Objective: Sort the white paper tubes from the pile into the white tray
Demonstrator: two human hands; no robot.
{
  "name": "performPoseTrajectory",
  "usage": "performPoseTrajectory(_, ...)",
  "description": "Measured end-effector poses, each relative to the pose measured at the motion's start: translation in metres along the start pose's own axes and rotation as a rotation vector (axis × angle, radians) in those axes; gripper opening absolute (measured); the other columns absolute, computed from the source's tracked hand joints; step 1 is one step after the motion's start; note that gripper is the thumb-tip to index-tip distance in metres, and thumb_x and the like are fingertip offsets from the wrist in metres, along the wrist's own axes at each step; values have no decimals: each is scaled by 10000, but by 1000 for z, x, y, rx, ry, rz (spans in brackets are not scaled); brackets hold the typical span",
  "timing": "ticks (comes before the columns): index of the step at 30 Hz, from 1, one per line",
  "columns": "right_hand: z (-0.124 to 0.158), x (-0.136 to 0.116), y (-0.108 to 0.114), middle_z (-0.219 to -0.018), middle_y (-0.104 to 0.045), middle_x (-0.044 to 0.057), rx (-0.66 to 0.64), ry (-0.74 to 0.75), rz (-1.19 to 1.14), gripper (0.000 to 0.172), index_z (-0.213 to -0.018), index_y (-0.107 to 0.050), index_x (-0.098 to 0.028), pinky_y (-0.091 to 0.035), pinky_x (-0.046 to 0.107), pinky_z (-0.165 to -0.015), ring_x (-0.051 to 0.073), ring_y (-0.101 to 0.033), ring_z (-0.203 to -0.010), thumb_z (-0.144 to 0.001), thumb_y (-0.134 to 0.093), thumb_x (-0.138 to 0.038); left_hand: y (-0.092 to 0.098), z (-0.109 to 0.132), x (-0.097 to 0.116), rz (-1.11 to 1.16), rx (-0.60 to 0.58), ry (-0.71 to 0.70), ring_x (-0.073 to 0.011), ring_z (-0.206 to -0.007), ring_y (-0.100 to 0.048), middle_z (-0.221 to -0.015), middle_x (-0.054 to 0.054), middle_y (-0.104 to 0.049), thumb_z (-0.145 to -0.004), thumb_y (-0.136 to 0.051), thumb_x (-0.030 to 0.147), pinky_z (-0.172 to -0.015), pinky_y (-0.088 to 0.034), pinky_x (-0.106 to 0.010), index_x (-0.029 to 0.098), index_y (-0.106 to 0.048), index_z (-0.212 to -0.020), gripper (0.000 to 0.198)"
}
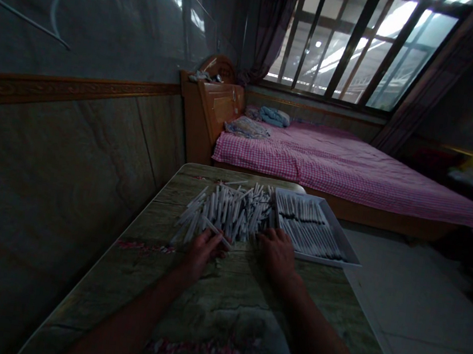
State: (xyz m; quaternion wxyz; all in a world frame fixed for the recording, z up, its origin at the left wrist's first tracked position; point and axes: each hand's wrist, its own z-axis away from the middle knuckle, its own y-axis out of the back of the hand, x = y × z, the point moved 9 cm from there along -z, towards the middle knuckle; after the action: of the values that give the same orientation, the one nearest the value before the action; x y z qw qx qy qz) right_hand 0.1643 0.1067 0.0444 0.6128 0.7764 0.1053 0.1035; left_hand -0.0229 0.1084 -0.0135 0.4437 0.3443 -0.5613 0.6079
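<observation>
A loose heap of several white stick-like tubes [228, 210] lies on a green patterned table [212, 306]. To its right a white tray [350, 254] holds more white tubes laid in a neat row. My left hand [201, 250] is at the near edge of the heap, fingers curled round one white tube [216, 231]. My right hand [277, 251] rests on the table between the heap and the tray, fingers spread and reaching into the tubes.
A dark tiled wall [60, 167] runs along the table's left side. Beyond the table stands a bed [349, 168] with a pink checked sheet and a wooden headboard [215, 105]. A barred window [356, 48] is behind it. Pale floor tiles [426, 315] lie to the right.
</observation>
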Motion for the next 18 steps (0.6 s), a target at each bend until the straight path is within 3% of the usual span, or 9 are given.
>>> performPoseTrajectory(18, -12, -8, -19, -1074, -665, 69, -48, 123, 62, 130, -1021, -661, -210, -390, 308, -797, 223, -567, -981, -944, -556, -210, 3, -1, -6, 88, 11, 93, -146, -676, -683, -809, -43, -732, -693, -800, 356, -555, -531, -225, 164, -595, -870, 332)
